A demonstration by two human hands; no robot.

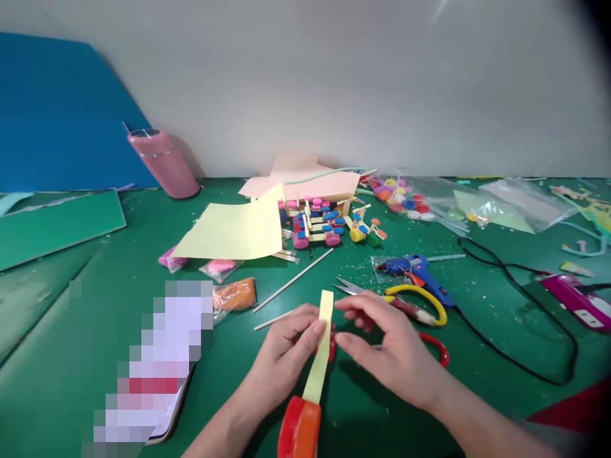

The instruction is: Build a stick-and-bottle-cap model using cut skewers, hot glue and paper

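Note:
Between the thumb and fingers of my left hand (291, 346) is a pale yellow paper strip (319, 367), its top end pointing up. The strip's lower end meets a curved red and orange piece (300, 427) at the bottom edge; I cannot make out what that is. My right hand (382, 343) hovers just right of the strip, fingers apart and curled, holding nothing visible. Behind it lie scissors (352, 287) with a yellow handle loop (432, 298); a red loop (436, 348) shows lower, partly hidden by my hand. A small red piece shows behind the strip.
A blue glue gun (424, 273) with a black cord lies at right, near a purple power strip (577, 302). Small toy cars (317, 229), yellow paper (233, 232) and thin sticks (293, 280) lie ahead. At left are a phone (167, 407) and a pink bottle (165, 162).

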